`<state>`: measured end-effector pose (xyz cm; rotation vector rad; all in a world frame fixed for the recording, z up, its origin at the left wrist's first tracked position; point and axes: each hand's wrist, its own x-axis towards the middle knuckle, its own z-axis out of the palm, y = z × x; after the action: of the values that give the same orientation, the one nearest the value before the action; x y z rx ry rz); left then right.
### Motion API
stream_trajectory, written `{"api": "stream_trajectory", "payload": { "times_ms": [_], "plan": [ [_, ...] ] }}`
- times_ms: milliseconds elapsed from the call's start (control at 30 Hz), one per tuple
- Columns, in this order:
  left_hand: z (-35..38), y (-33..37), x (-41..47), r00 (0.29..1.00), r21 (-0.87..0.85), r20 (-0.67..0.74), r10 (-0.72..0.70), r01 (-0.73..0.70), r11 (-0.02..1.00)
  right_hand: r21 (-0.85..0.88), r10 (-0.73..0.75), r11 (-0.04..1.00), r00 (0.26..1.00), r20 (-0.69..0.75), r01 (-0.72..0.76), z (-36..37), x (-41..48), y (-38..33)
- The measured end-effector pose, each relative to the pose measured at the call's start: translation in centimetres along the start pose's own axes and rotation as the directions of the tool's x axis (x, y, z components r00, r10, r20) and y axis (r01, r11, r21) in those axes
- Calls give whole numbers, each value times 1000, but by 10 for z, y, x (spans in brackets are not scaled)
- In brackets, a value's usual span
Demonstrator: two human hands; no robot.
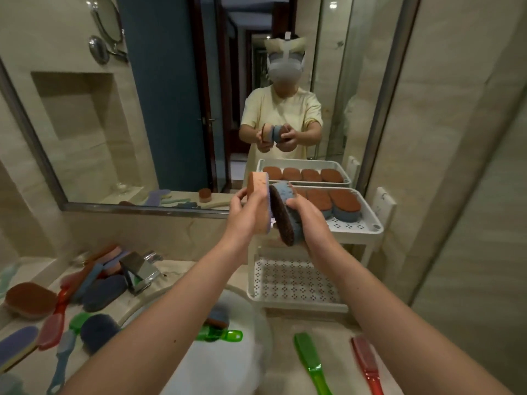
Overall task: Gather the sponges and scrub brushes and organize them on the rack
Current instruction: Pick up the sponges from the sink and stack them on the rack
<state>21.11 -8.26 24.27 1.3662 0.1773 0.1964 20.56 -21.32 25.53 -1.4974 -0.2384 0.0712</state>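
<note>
Before the sponge-lined rack (pixel 374 225), left hand (pixel 247 213) gripped an upright orange sponge (pixel 257 186); right hand (pixel 309 220) clasped a blue sponge (pixel 286 216), long axis near vertical.

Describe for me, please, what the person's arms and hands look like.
The left hand and right hand are bare: no gloves, rings, watch or bracelets show. Both forearms are uncovered to the elbow. The mirror shows a pale yellow shirt with loose short sleeves ending above the elbows.

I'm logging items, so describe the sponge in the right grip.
The sponge is an oval pad: blue foam, dark brown rough scrubbing face turned toward the left. It stands on edge, tilted, held up before the rack. The right grip curls round its blue side; an orange sponge sits close beside it.
</note>
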Motion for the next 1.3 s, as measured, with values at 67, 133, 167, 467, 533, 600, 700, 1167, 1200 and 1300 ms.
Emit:
{"api": "stream_trajectory", "payload": {
  "times_ms": [67, 133, 167, 467, 533, 600, 700, 1167, 1200, 1300],
  "plan": [
    [11, 6, 5, 998, 59, 48, 47, -50, 997, -95, -40, 995, 999, -32, 36, -14, 5, -10],
    [20, 10, 12, 993, 128, 81, 91, -101, 987, -158, -62, 986, 996, -71, 51, -29, 10, -17],
    [24, 13, 15, 990, 157, 98, 106, -121, 980, -195, -90, 978, 992, -89, 71, -36, 12, -20],
    [40, -4, 44, 937, 637, 259, 232, -347, 689, -834, -248, 541, 968, -32, 111, -89, 44, 2],
    [39, -10, 50, 922, 757, 286, 263, -385, 528, -884, -234, 454, 972, 4, 113, -92, 45, 8],
    [39, -14, 52, 909, 823, 311, 277, -404, 399, -908, -228, 405, 974, 15, 109, -93, 48, 16],
    [40, -24, 54, 915, 875, 339, 219, -392, 283, -922, -179, 385, 984, -24, 48, -95, 54, 25],
    [47, -41, 57, 936, 930, 329, 124, -344, 127, -944, -108, 328, 993, -55, -17, -93, 61, 46],
    [47, -41, 57, 934, 927, 331, 133, -348, 141, -940, -124, 341, 990, -61, -15, -92, 61, 46],
    [45, -39, 55, 928, 888, 316, 200, -363, 284, -899, -247, 437, 966, -78, 39, -88, 58, 48]
  ]
}}
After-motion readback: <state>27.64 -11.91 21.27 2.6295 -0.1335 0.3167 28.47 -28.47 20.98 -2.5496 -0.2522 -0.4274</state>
